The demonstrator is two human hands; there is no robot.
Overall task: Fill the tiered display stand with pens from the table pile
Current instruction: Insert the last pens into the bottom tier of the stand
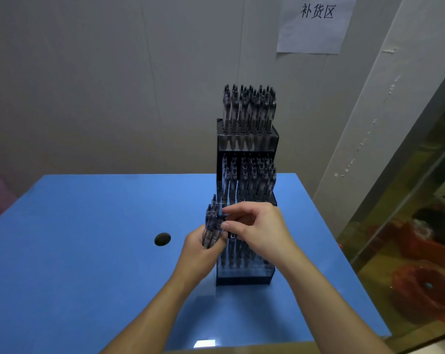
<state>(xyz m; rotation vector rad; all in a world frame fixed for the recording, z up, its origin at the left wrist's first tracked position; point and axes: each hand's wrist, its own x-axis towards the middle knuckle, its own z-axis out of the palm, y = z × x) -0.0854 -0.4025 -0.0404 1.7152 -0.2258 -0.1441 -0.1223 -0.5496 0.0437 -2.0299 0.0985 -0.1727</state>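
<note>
**Feeding the lowest tier from a handful of pens**

Working from nearest to farthest, I see my left hand [203, 247] just in front of the display stand [245, 205], its fingers [211, 247] wrapped around a bundle of pens [212, 223] held upright, clip ends up. I judge it serves as a magazine, keeping the stock close to the slots so each transfer is short. My right hand [261, 232] reaches across over the lowest tier; its fingers [235, 210] pinch at the bundle's top, apparently drawing out a single pen, though blur hides exactly which one.

Below that hand, the lowest tier [244, 273] already holds several pens standing in its clear front pocket; how many slots remain there I cannot tell. Behind it the middle tier [249, 185] and top tier [248, 111] look densely packed, pens upright with their dark clips up.

The pens look dark, translucent-barrelled and slim. I see no loose pile on the blue worktop [88, 251], so the bundle may be the last stock.
</note>
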